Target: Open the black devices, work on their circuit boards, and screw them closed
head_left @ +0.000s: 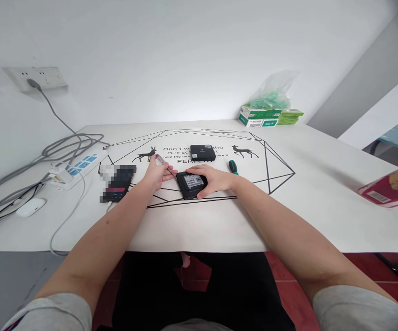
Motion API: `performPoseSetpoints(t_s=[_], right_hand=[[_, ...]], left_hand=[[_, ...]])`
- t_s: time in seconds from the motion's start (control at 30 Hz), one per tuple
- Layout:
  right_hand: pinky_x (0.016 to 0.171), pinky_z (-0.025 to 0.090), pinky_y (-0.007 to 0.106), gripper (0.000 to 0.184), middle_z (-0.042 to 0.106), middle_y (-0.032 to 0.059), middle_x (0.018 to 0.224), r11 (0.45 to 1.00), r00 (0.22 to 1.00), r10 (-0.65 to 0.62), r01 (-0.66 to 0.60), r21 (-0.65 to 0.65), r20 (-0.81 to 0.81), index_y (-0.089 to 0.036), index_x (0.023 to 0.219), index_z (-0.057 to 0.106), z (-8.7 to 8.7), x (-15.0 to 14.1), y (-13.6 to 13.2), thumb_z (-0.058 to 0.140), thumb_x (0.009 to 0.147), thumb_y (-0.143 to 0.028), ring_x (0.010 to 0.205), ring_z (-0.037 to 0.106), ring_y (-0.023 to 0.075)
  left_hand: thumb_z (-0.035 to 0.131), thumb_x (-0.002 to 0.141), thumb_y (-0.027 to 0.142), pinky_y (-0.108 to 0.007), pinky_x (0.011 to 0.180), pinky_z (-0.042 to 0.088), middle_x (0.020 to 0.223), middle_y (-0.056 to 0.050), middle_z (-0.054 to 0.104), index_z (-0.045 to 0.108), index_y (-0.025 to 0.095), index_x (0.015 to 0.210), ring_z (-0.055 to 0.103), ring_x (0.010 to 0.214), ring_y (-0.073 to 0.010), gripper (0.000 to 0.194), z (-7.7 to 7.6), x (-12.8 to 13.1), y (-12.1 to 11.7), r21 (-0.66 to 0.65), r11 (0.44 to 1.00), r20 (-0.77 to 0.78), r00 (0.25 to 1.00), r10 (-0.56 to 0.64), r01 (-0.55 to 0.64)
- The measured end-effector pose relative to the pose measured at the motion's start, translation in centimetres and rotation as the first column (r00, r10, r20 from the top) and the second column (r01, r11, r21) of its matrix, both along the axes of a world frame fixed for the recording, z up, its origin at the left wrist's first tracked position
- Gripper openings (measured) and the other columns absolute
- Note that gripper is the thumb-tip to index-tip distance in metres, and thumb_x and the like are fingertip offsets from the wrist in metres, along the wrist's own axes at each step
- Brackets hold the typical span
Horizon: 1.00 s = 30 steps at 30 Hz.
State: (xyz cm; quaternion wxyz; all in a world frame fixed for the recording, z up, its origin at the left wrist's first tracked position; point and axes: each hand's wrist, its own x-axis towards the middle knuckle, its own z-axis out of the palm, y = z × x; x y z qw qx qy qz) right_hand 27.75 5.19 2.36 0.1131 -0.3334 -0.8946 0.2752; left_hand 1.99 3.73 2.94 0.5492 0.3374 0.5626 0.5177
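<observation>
Just in front of the black box (202,153), a labelled black case (186,185) is gripped by the right hand (213,178). Left of the box, the left hand (154,175) holds a pale-handled screwdriver (159,160), shaft pointing at the case; a green-handled screwdriver (232,166) lies right of the box

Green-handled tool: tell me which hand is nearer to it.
Right. The right hand, on the black device, is just left of the green-handled tool; the left hand is farther left, at the device's left side.
</observation>
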Motion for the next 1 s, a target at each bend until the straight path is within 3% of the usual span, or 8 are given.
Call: performPoseSetpoints(t_s=[0.33, 0.73, 1.0], right_hand=[[0.136, 0.029, 0.066, 0.119, 0.051, 0.0152, 0.172, 1.000, 1.000, -0.013, 0.013, -0.005, -0.010, -0.027, 0.166, 0.053, -0.09, -0.04, 0.00, 0.100, 0.063, -0.061, 0.162, 0.040, 0.0448], [0.136, 0.028, 0.066, 0.122, 0.048, 0.0161, 0.173, 0.999, 0.999, -0.029, 0.030, -0.036, 0.028, -0.024, 0.168, 0.051, 0.40, -0.27, -0.27, 0.098, 0.063, -0.062, 0.163, 0.038, 0.0453], [0.136, 0.030, 0.066, 0.120, 0.049, 0.0157, 0.172, 0.999, 0.999, -0.028, 0.029, -0.025, 0.026, -0.026, 0.168, 0.051, 0.28, 0.03, -0.19, 0.098, 0.064, -0.064, 0.162, 0.040, 0.0448]], left_hand=[[0.067, 0.106, 0.012, -0.046, 0.097, 0.067, 0.080, 0.001, 0.073, 0.030, 0.031, 0.167, 0.082, 0.078, -0.0196, 0.073, -0.24, -0.12, 0.08, -0.011, 0.999, -0.009, 0.999, -0.035, 0.035], [0.062, 0.106, 0.006, -0.037, 0.095, 0.067, 0.087, -0.003, 0.076, 0.036, 0.026, 0.164, 0.083, 0.088, -0.0186, 0.067, -0.09, 0.22, -0.55, -0.012, 0.999, -0.014, 0.999, -0.031, 0.031], [0.067, 0.095, 0.008, -0.038, 0.087, 0.067, 0.082, -0.003, 0.074, 0.036, 0.022, 0.165, 0.082, 0.082, -0.0224, 0.078, -0.05, 0.23, -0.23, 0.014, 1.000, -0.045, 0.999, -0.005, 0.006]])
